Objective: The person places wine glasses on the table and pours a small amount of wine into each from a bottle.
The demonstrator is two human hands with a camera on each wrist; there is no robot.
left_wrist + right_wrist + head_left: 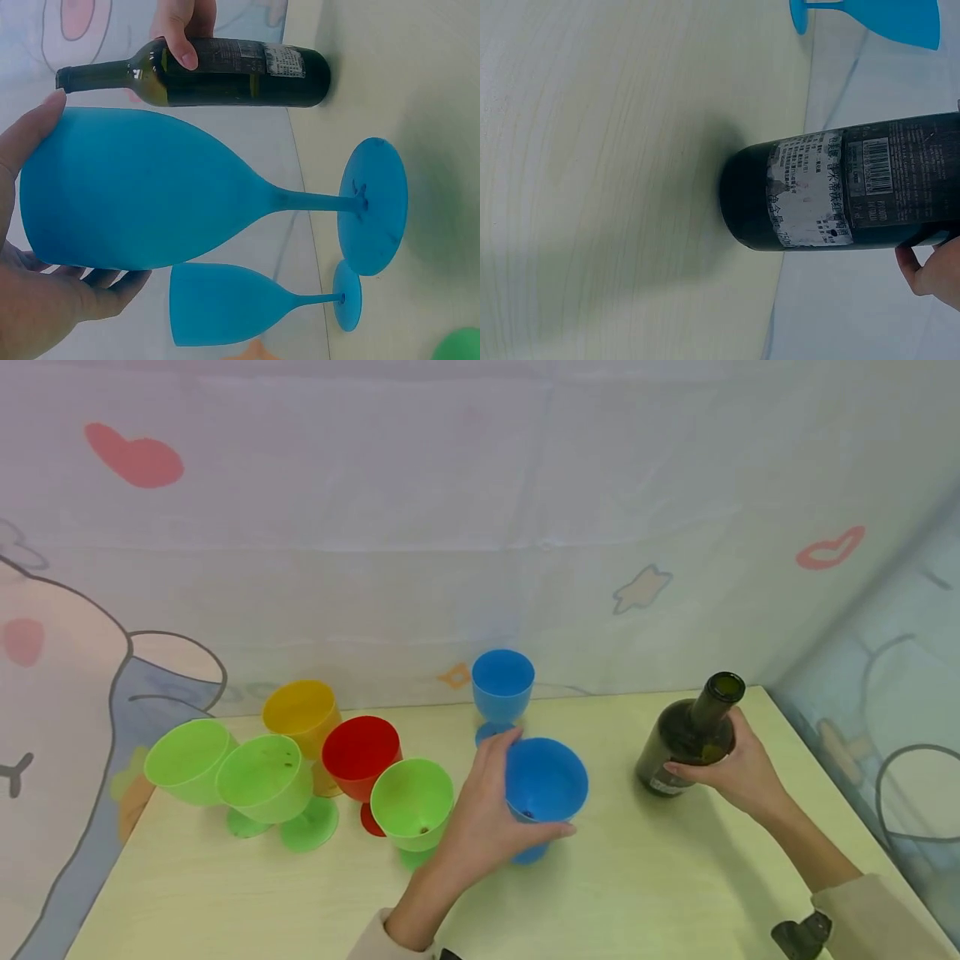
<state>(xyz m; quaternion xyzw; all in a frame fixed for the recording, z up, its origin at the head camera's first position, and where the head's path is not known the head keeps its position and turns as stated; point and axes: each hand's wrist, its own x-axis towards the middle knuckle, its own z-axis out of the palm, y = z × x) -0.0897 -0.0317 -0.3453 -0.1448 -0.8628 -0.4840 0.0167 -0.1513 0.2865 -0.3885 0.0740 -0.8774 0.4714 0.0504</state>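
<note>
My left hand (483, 814) grips a blue plastic goblet (546, 781) by its bowl, thumb on the near side and fingers on the far side. In the left wrist view the goblet's round foot (373, 225) shows close over the tabletop. To the right, my right hand (738, 772) holds a dark green glass wine bottle (671, 743) round its body. The bottle is uncapped and near upright, and its printed labels (810, 187) face the right wrist camera. Behind the held goblet stands a second blue goblet (502, 689).
On the left of the pale wooden table (615, 893) stand a yellow goblet (302, 718), a red goblet (362, 756) and several green goblets (411, 802). A printed curtain (420, 527) hangs along the back edge. A dark wrist strap piece (802, 937) shows by the right sleeve.
</note>
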